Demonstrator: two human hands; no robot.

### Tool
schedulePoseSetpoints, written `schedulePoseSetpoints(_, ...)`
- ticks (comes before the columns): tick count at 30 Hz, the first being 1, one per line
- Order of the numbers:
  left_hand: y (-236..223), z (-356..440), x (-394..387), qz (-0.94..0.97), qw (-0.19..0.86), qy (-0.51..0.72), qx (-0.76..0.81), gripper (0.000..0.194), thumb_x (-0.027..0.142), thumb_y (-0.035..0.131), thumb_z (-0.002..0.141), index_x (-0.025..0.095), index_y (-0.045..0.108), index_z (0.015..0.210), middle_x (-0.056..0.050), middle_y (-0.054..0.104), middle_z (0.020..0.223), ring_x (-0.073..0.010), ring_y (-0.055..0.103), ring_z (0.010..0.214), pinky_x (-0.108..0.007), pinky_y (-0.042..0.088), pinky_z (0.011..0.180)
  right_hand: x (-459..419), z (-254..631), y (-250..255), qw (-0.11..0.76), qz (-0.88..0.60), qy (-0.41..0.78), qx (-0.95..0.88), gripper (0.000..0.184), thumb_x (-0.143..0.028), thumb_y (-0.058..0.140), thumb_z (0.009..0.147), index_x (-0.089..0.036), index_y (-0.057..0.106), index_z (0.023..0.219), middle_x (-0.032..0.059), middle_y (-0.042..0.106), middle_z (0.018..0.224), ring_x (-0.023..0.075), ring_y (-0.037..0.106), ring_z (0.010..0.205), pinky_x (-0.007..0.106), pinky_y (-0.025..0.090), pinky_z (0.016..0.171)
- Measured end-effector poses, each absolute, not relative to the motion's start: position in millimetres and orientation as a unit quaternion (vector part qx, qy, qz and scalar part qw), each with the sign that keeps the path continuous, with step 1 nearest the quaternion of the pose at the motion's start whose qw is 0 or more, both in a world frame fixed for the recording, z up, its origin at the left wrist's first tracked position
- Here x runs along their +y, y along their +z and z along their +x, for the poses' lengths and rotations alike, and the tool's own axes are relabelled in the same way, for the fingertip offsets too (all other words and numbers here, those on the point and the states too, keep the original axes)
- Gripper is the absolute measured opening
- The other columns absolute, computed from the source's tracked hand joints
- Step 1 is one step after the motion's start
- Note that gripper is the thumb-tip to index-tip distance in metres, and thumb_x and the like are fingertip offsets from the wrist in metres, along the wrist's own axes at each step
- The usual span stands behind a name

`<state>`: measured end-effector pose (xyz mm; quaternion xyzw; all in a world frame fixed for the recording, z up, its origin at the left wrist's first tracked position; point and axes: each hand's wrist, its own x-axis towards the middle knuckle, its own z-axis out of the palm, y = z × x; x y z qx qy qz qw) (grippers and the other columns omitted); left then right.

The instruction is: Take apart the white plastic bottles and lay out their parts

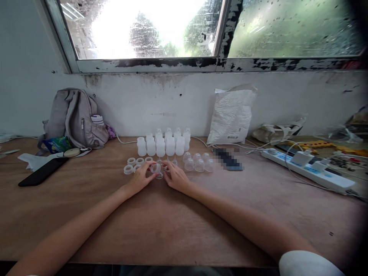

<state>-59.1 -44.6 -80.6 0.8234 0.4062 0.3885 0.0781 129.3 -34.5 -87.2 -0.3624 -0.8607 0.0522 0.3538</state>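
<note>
My left hand (140,178) is closed, thumb and fingers around a translucent white screw ring (155,168) held just above the table. My right hand (176,178) is beside it with curved fingers around a small clear piece, too small and covered to make out. A clear teat-like disc (159,175) lies between the two hands. More clear teats stand behind the fingers, partly hidden. Several white rings (128,169) lie left of my left hand. Frosted baby bottles (160,147) stand in rows behind. Clear domed caps (199,165) sit to the right.
A black phone (43,172) and a grey backpack (75,119) are at the left. A blurred dark item (228,159) lies right of the caps. Behind it a white plastic bag (231,117) leans on the wall. A power strip (307,170) with cables is at the right.
</note>
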Motion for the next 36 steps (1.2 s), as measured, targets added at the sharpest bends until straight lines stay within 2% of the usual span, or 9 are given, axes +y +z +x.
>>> schedulePoseSetpoints(4, -79.5, -55.2, -43.3, 0.848, 0.054, 0.367, 0.378, 0.031, 0.028, 0.051, 0.079, 0.022, 0.047, 0.109, -0.007, 0.051, 0.110, -0.0199, 0.048, 0.104, -0.036, 0.041, 0.089, -35.6, 128.7, -86.4, 0.356, -0.358, 0.042, -0.862, 0.035, -0.013, 0.041, 0.079, -0.016, 0.039, 0.114, 0.0107, 0.051, 0.105, 0.0183, 0.051, 0.092, 0.031, 0.042, 0.080)
schedulePoseSetpoints(6, -81.2, -55.2, -41.6, 0.854, 0.053, 0.355, 0.378, 0.031, 0.027, 0.051, 0.078, 0.022, 0.048, 0.108, -0.007, 0.050, 0.110, -0.0201, 0.047, 0.107, -0.037, 0.040, 0.091, -35.6, 128.5, -86.2, 0.347, -0.355, 0.038, -0.867, 0.033, -0.012, 0.041, 0.078, -0.016, 0.041, 0.111, 0.0102, 0.051, 0.103, 0.0187, 0.050, 0.094, 0.032, 0.041, 0.081)
schedulePoseSetpoints(13, -83.5, -54.0, -38.4, 0.862, 0.144, 0.305, 0.379, 0.045, 0.034, 0.054, 0.076, 0.022, 0.039, 0.117, -0.005, 0.057, 0.107, -0.0183, 0.055, 0.097, -0.033, 0.045, 0.084, -35.0, 128.3, -87.3, 0.332, -0.355, 0.034, -0.874, 0.034, -0.010, 0.041, 0.077, -0.016, 0.042, 0.110, 0.0098, 0.052, 0.101, 0.0189, 0.050, 0.092, 0.032, 0.041, 0.080)
schedulePoseSetpoints(19, -80.5, -55.9, -40.8, 0.849, 0.135, 0.308, 0.408, 0.036, 0.038, 0.053, 0.076, 0.021, 0.045, 0.107, -0.005, 0.058, 0.102, -0.0196, 0.055, 0.095, -0.035, 0.045, 0.082, -33.1, 128.2, -89.3, 0.335, -0.350, 0.046, -0.874, 0.023, -0.015, 0.041, 0.081, -0.016, 0.045, 0.104, 0.0089, 0.057, 0.096, 0.0187, 0.053, 0.091, 0.032, 0.040, 0.081)
schedulePoseSetpoints(25, -84.3, -57.9, -38.5, 0.851, 0.130, 0.309, 0.404, 0.030, 0.037, 0.053, 0.076, 0.020, 0.048, 0.101, -0.005, 0.058, 0.098, -0.0193, 0.055, 0.091, -0.034, 0.045, 0.080, -34.7, 129.0, -86.1, 0.371, -0.318, 0.070, -0.870, 0.029, -0.022, 0.044, 0.082, -0.017, 0.040, 0.110, 0.0110, 0.054, 0.104, 0.0193, 0.052, 0.096, 0.034, 0.040, 0.083)
schedulePoseSetpoints(36, -80.3, -56.1, -45.3, 0.870, 0.090, 0.288, 0.390, 0.026, 0.038, 0.053, 0.076, 0.020, 0.050, 0.094, -0.004, 0.057, 0.089, -0.0182, 0.056, 0.082, -0.032, 0.045, 0.074, -20.5, 123.8, -90.8, 0.364, -0.323, 0.101, -0.868, 0.010, -0.021, 0.051, 0.078, -0.017, 0.056, 0.086, 0.0054, 0.057, 0.084, 0.0157, 0.052, 0.081, 0.028, 0.041, 0.074)
